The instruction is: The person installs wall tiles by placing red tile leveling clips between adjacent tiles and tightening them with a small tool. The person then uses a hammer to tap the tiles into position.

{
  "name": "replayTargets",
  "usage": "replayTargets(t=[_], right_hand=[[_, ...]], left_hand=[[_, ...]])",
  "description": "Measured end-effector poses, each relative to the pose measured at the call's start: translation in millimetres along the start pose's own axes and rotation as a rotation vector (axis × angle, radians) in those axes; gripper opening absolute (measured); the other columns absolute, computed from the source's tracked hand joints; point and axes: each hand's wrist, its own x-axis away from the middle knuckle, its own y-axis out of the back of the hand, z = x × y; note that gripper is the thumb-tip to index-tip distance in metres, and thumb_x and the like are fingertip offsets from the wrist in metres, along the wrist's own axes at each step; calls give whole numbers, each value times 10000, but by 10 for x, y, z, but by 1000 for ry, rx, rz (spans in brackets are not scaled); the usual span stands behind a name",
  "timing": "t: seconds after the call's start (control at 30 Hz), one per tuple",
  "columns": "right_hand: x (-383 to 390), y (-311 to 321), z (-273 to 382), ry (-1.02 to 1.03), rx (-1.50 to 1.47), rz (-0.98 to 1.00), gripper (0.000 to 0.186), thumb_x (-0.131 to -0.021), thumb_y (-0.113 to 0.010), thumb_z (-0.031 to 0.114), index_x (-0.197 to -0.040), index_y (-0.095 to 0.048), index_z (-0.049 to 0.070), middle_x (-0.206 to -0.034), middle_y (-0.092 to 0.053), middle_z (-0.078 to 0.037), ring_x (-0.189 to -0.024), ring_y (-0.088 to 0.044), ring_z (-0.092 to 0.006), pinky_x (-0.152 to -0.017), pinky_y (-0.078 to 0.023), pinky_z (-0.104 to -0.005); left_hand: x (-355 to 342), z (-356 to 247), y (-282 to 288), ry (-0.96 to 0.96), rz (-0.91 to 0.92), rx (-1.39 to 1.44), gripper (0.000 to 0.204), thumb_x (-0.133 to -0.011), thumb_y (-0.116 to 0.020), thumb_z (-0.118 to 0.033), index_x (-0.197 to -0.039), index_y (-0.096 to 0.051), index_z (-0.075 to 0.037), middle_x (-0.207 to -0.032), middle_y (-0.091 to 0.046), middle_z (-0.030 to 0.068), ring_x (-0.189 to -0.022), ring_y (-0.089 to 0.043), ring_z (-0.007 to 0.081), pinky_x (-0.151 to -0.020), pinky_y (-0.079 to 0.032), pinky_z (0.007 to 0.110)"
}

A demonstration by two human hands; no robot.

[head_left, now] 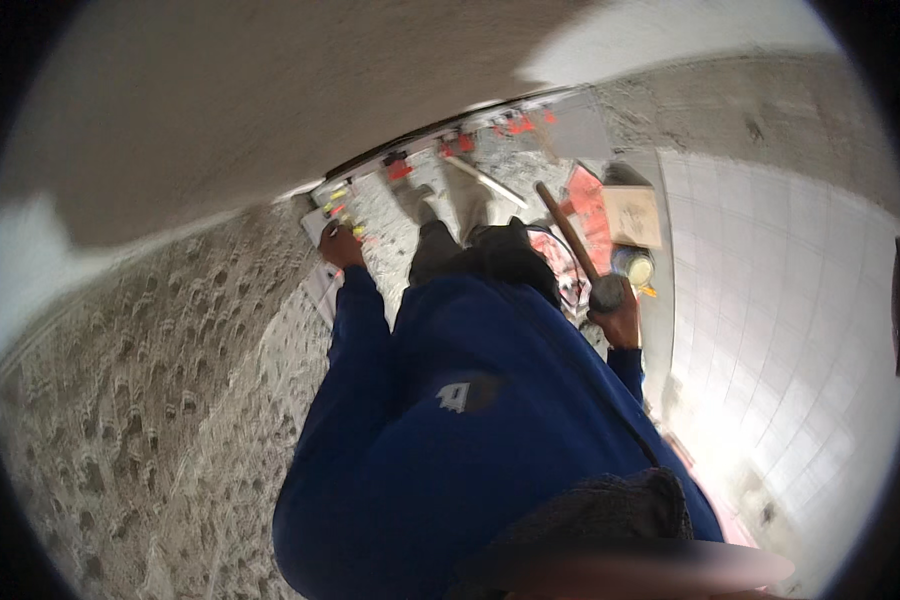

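My right hand grips a mallet by its dark round head. The mallet's wooden handle points up and away to the left, free of my fingers. On the other side, my left hand is closed with the fingers bent, down by the floor near the wall. Whatever it pinches is too small and blurred to make out. Small yellow and red plastic pieces lie right beside its fingertips, at the edge of a pale tile.
Red clips line the wall's foot. A white strip lies beyond my feet. To the right are a red packet, a cardboard box, a round tub and a tiled surface. Rough, pitted mortar spreads left.
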Motion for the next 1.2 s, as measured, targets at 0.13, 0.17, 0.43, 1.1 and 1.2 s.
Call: replayTargets(t=[0.13,0.17,0.43,1.1,1.2], right_hand=[[28,49,-217,87,-223,-98,511,-577,-733,53,-1054,-550,70,-908,-615,-37,-841,-592,-139,-766,-486,-309],[24,97,-284,107,-199,-84,526,-569,-737,44,-1062,-553,62,-930,-613,-43,-867,-586,-137,-788,-483,-305],[204,292,-991,-5,-275,-142,630,-524,-767,61,-1114,-544,59,-971,-624,-63,-873,-598,-157,-788,-494,-310],[1505,127,-1808,-318,-715,-572,431,-610,-709,75,-1015,-564,46,-818,-595,-5,-699,-560,-97,-619,-461,-244],[1772,-110,-1729,-422,-779,-630,370,-658,-685,62,-1009,-569,54,-816,-593,-11,-689,-565,-100,-613,-472,-246]], left_hand=[[371,-337,234,-278,72,-160,268,-780,-592,-153,-979,-701,-9,-783,-692,144,-665,-633,243,-621,-489,373],[448,-443,287,-359,107,-222,260,-804,-574,-162,-969,-693,0,-788,-690,145,-686,-644,248,-627,-492,371],[1283,-1056,527,-682,265,-358,221,-800,-564,-110,-950,-670,15,-859,-686,144,-753,-650,252,-691,-498,358],[2815,-1369,-3012,214,853,85,441,-860,-566,-435,-1112,-588,-74,-852,-610,93,-702,-577,236,-561,-458,405],[2646,-1291,-3786,68,770,-30,521,-861,-597,-450,-1175,-612,-34,-1000,-664,144,-826,-618,297,-753,-488,449]])
